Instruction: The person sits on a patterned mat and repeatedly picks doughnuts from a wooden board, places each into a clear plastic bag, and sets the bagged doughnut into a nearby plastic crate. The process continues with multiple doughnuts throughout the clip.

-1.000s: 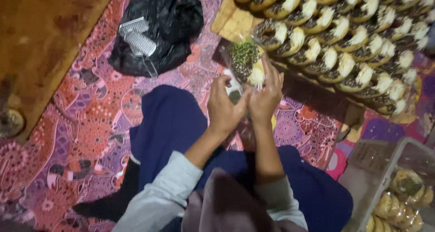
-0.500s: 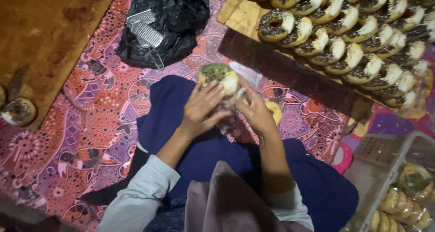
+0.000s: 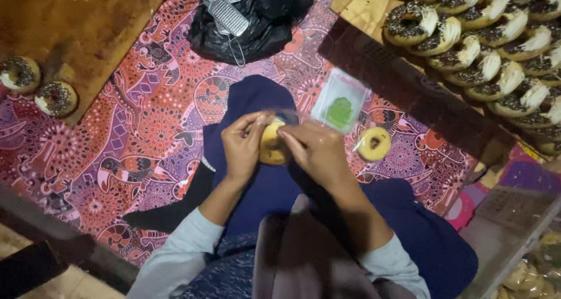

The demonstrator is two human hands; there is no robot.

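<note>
Patterned red cloth (image 3: pixel 134 129) underlies both hands (image 3: pixel 245 144) (image 3: pixel 318 150) clasping a doughnut (image 3: pixel 270 142).

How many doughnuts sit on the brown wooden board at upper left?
2: one chocolate-sprinkled doughnut at the left edge, another doughnut just right of it. The frame edge may hide more.

Clear plastic sleeve (image 3: pixel 340 103) with green label (flat, rectangular), black plastic bag (image 3: pixel 266 16) beyond it

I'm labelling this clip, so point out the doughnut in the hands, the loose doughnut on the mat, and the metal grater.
held doughnut (image 3: pixel 270 142), head view, its exposed yellow side.
loose doughnut (image 3: pixel 374 143), head view, its ring.
metal grater (image 3: pixel 229 16), head view, its perforated face.
</note>
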